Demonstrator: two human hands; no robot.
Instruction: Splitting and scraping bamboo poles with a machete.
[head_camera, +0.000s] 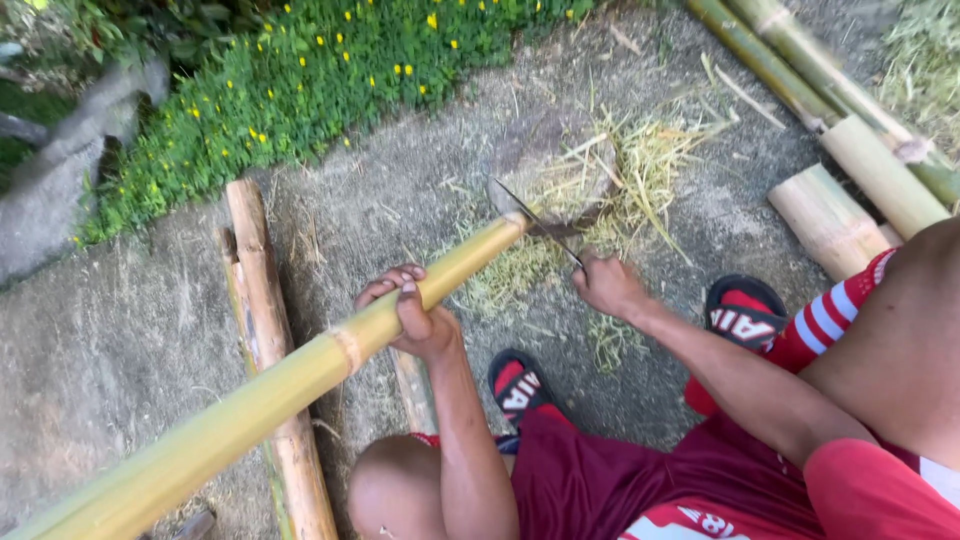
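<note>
1. One long yellow-green bamboo pole (300, 375) slants across the ground, its far end resting on a stone block (550, 160) among pale shavings (640, 170).
2. Left hand (415, 315) has its grip closed around the pole; right hand (605, 285) is clenched on a knife (540, 225), blade at the pole's tip.
3. Trimming the end seems the step in hand; the next stroke wants a steady pole.
4. Bare concrete ground (130, 330), cut bamboo pieces (850, 180), wooden posts (262, 300), flowering plants (300, 70).
</note>
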